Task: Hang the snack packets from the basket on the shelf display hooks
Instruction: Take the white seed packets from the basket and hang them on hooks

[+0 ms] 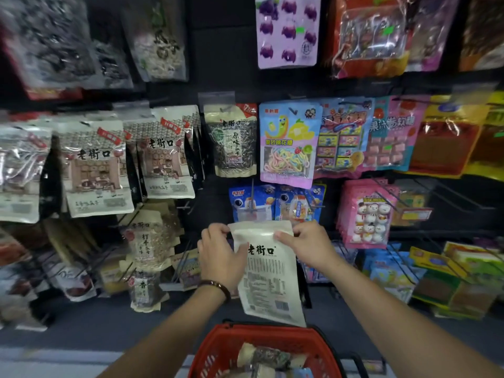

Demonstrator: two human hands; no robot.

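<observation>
Both left hand [221, 259] and right hand [308, 248] pinch the packet [268, 285] above the basket [215, 346]; we should level its top for the hook [253, 199].

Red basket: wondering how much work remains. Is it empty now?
No, packets lie inside the red basket, beneath the held white packet.

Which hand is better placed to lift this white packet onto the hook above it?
Probably the right hand: its grip pinches the top edge of the packet near the hook, while the left hand holds its side lower down.
</observation>
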